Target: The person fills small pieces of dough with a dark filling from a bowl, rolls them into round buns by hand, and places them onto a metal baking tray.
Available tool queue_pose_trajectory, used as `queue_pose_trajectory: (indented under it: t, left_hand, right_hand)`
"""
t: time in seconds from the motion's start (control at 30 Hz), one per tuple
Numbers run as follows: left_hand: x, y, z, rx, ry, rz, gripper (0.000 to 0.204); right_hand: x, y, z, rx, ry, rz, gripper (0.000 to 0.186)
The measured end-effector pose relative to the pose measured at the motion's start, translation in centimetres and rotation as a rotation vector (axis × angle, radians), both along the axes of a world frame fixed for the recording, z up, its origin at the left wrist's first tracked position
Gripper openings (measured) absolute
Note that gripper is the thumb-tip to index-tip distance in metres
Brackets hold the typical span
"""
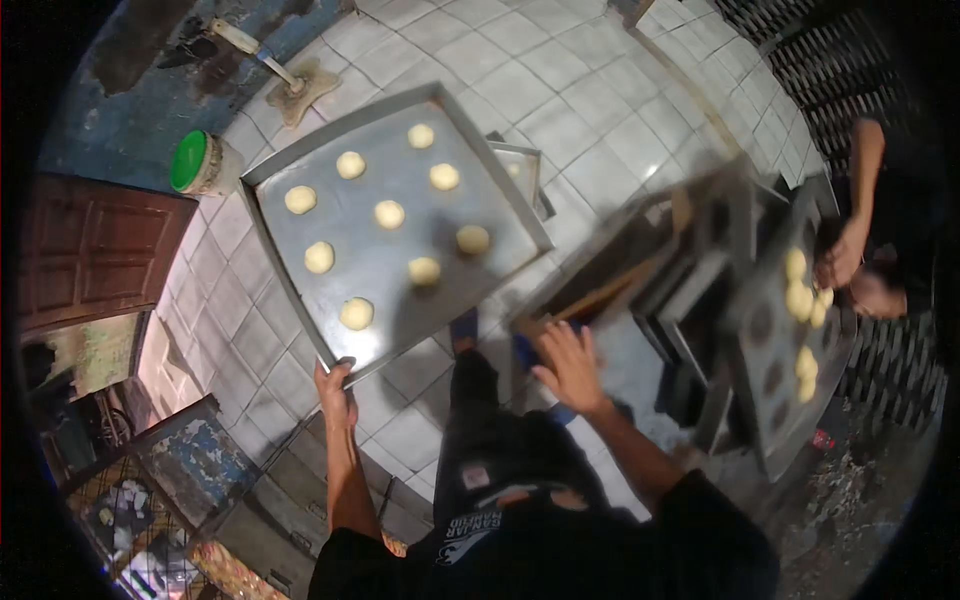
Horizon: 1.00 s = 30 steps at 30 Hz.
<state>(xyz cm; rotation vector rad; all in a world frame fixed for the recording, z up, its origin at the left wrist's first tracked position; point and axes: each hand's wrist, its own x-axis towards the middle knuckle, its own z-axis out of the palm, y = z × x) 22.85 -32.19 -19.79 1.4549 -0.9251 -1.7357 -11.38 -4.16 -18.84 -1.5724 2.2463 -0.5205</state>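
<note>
A large square metal tray (342, 215) with raised sides tilts out in front of me on the left. Several round, pale yellow dough balls (389, 214) sit spaced apart on it. My left hand (338, 390) grips the tray's near corner, with the thumb over the rim and the other fingers partly hidden. To the right, my right hand (572, 365) is open with spread fingers, slightly blurred. It is near the edge of a blurred stack of dark trays (690, 290); whether it touches them I cannot tell.
At the right a co-worker's hand (845, 255) is at dough pieces (800, 300) on a dark round-marked tray (765, 350). A smaller tray (518, 165) lies on the tiled floor (560, 60). A green-lidded bucket (190, 162) and a long-handled tool (290, 85) stand far left.
</note>
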Motion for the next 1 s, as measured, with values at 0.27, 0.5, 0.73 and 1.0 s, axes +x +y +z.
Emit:
queue_pose_trajectory:
  t: [0.27,0.5,0.73,1.0]
  left_hand:
    - [-14.0,-9.4,-26.8,0.274,-0.006,-0.002,0.057]
    - [-25.8,-6.6,-45.3,0.486,0.044,-0.032,0.061]
    - [-27.1,-2.9,-52.0,0.391,0.028,-0.179,0.071]
    - [-20.1,-3.9,-40.4,0.112,-0.441,-0.420,0.060]
  right_hand:
    - [-0.9,-3.2,-3.7,0.247,0.146,-0.137,0.054]
    - [-1.1,-3.3,-4.2,0.471,0.199,-0.109,0.049]
    - [-1.1,-4.1,-4.2,0.452,0.188,-0.120,0.048]
    - [-0.6,-3.3,-3.2,0.258,0.139,-0.144,0.033]
